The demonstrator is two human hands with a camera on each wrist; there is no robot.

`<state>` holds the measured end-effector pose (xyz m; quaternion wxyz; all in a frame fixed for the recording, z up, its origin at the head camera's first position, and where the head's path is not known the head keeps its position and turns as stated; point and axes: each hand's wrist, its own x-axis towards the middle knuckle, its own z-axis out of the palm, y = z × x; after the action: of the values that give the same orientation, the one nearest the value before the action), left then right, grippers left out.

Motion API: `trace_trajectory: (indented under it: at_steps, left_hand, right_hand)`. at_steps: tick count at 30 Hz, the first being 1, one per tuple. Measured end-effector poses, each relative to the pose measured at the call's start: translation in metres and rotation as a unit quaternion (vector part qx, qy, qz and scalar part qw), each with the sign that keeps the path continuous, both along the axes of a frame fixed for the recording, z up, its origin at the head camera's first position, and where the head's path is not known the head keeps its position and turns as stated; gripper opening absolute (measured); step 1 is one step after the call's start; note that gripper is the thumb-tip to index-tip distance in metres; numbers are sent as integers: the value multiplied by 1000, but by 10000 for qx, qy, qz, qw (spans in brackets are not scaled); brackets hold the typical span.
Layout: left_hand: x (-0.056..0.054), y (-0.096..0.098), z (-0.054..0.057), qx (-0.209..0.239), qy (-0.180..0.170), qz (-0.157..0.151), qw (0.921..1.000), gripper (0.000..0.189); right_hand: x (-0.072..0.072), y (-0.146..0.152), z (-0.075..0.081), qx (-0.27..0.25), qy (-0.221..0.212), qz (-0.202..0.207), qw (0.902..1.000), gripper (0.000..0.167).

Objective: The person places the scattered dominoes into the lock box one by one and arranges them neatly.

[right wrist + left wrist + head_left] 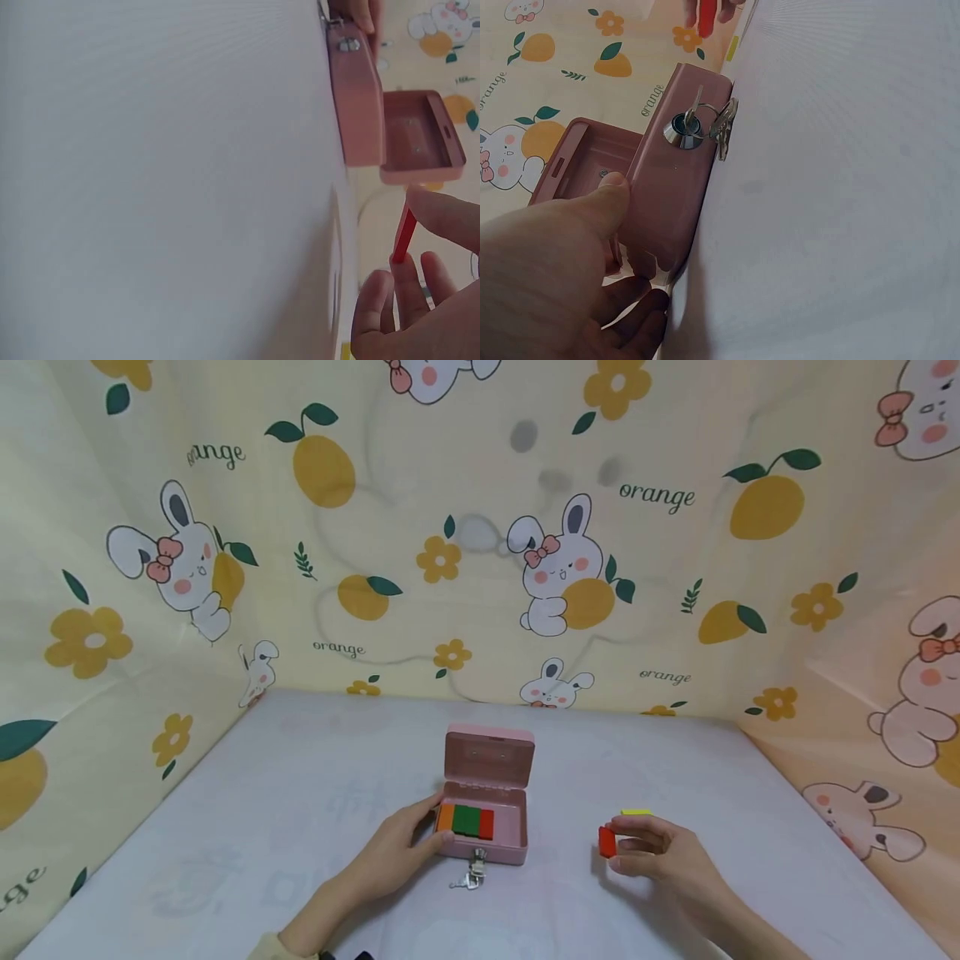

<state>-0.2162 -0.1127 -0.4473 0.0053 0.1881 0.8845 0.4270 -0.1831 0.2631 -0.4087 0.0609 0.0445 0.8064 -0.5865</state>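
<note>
A pink metal cash box (512, 855) stands on the table with its lid (489, 762) raised. Inside, toward its left, lie an orange block (446, 819), green pieces (467, 821) and a red block (487, 825) side by side. My left hand (399, 847) grips the box's left end, thumb at the front rim, fingers along the side. To the right of the box, my right hand (663, 853) pinches another red block (607, 842) between thumb and fingertips, above the table. Just behind that hand shows a yellow block (636, 812), partly hidden by it.
Keys (471, 880) hang on a ring from the lock (685, 129) at the box's front. The white tabletop (300, 827) meets a cloth backdrop (465, 610) printed with rabbits and oranges at the back and both sides.
</note>
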Motion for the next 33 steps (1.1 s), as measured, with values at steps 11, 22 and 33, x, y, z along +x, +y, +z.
trace_trajectory:
  at_steps: [11,22,33]
  left_hand:
    - [-2,-1,0,14,14,-5,10000,69]
    - [1,-2,0,41,55,-34,10000,68]
    - [3,-2,3,148,56,-102,9998,68]
  right_hand:
    - [-9,-28,3,-125,187,-104,9997,60]
    - [-20,-52,7,-379,615,85,9974,55]
    - [-31,-78,15,-412,761,146,9961,53]
